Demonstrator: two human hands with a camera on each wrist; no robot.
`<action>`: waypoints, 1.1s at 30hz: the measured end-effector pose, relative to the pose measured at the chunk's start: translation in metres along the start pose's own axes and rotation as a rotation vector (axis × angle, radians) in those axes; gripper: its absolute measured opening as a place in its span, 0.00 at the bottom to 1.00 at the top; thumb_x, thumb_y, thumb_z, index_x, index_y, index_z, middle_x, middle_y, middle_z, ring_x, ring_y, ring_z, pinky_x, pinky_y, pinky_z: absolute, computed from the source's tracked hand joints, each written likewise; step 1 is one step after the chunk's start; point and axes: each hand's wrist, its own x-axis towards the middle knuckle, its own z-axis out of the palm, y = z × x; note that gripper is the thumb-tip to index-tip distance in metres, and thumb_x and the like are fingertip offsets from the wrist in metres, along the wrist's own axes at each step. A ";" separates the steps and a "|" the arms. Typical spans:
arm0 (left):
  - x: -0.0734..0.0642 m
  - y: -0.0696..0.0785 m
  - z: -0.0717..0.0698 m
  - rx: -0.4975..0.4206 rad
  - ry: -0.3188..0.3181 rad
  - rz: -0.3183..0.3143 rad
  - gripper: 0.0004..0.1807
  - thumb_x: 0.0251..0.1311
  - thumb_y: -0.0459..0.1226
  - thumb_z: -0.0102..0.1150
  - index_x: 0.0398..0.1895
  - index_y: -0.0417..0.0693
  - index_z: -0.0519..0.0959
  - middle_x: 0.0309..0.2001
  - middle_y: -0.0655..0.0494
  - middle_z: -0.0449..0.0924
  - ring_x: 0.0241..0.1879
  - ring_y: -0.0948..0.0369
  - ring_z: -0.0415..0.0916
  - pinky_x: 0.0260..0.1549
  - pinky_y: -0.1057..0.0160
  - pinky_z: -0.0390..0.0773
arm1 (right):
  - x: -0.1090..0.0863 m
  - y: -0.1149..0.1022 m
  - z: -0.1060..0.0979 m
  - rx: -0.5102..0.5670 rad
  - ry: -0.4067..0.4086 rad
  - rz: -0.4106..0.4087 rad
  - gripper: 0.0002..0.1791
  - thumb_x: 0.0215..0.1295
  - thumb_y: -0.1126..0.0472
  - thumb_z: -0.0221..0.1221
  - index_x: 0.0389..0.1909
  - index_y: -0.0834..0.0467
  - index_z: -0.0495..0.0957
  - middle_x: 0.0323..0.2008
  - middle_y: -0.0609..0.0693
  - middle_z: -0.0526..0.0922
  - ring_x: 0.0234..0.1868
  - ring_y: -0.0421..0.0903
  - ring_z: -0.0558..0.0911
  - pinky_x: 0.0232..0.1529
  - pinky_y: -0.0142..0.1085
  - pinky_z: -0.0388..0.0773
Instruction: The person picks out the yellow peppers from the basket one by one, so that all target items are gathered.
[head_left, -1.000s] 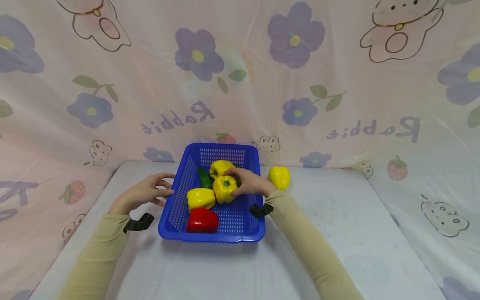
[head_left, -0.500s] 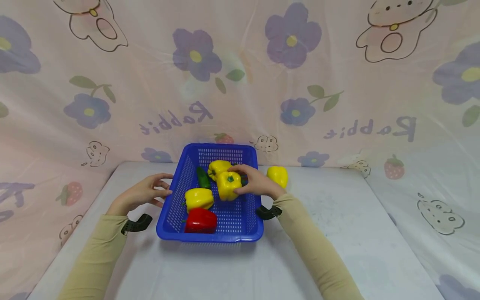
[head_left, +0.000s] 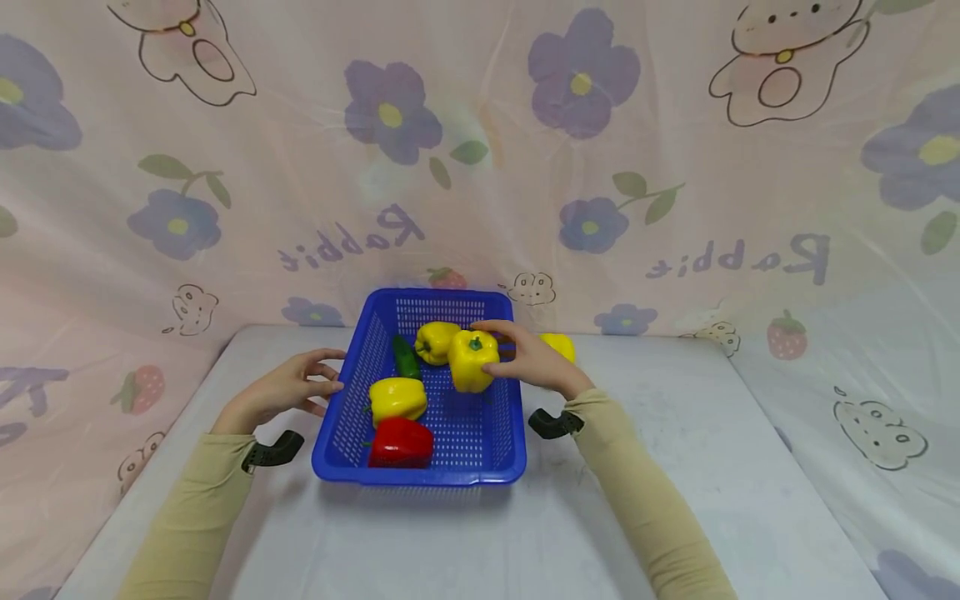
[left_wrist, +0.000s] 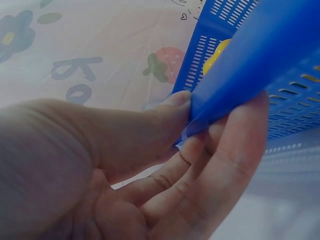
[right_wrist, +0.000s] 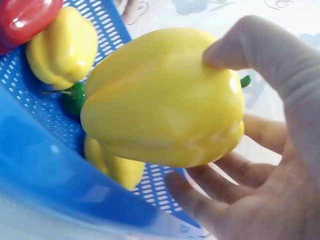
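Observation:
My right hand (head_left: 527, 360) grips a yellow bell pepper (head_left: 472, 363), held above the right side of a blue plastic basket (head_left: 420, 475). In the right wrist view, the thumb presses on one side of that pepper and the fingers curl below it. My left hand (head_left: 288, 387) pinches the basket's left rim (left_wrist: 235, 65) between thumb and fingers. Inside the basket lie a red bell pepper (head_left: 402, 442), a yellow bell pepper (head_left: 397, 400) in the middle, another yellow pepper (head_left: 435, 342) towards the back and a dark green pepper (head_left: 406, 357).
One more yellow pepper (head_left: 558, 345) sits on the white table (head_left: 660, 433) right of the basket, partly hidden behind my right hand. A curtain (head_left: 480, 183) with flowers and rabbits hangs behind the table. Black straps (head_left: 276, 450) are on both wrists.
My right hand has lifted the yellow bell pepper and carried it to the right, away from the other peppers. The left hand stays at the basket's rim.

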 end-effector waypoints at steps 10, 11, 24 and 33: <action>0.001 -0.003 -0.002 0.007 0.011 -0.003 0.36 0.66 0.36 0.57 0.71 0.37 0.52 0.47 0.36 0.70 0.39 0.50 0.79 0.36 0.50 0.83 | -0.013 -0.012 -0.023 0.010 0.102 0.046 0.30 0.62 0.61 0.63 0.63 0.60 0.63 0.61 0.55 0.68 0.62 0.54 0.69 0.62 0.49 0.67; 0.001 -0.003 -0.002 0.005 0.010 -0.004 0.36 0.66 0.36 0.57 0.71 0.37 0.52 0.47 0.36 0.71 0.39 0.50 0.79 0.36 0.50 0.83 | -0.015 -0.013 -0.025 0.000 0.112 0.060 0.30 0.63 0.61 0.62 0.63 0.59 0.63 0.61 0.54 0.68 0.62 0.54 0.69 0.63 0.48 0.66; -0.002 0.002 -0.001 -0.001 -0.002 -0.005 0.37 0.66 0.35 0.56 0.72 0.36 0.50 0.47 0.36 0.71 0.39 0.50 0.79 0.36 0.51 0.83 | -0.036 -0.039 -0.041 0.021 0.152 0.022 0.28 0.65 0.66 0.58 0.64 0.67 0.62 0.61 0.61 0.69 0.60 0.60 0.70 0.62 0.51 0.66; -0.002 0.005 0.001 0.003 -0.005 -0.009 0.36 0.66 0.35 0.56 0.71 0.35 0.50 0.47 0.36 0.71 0.38 0.51 0.79 0.36 0.51 0.83 | -0.037 -0.010 -0.053 0.059 0.183 0.019 0.28 0.67 0.61 0.58 0.66 0.62 0.64 0.61 0.56 0.70 0.57 0.56 0.72 0.60 0.50 0.69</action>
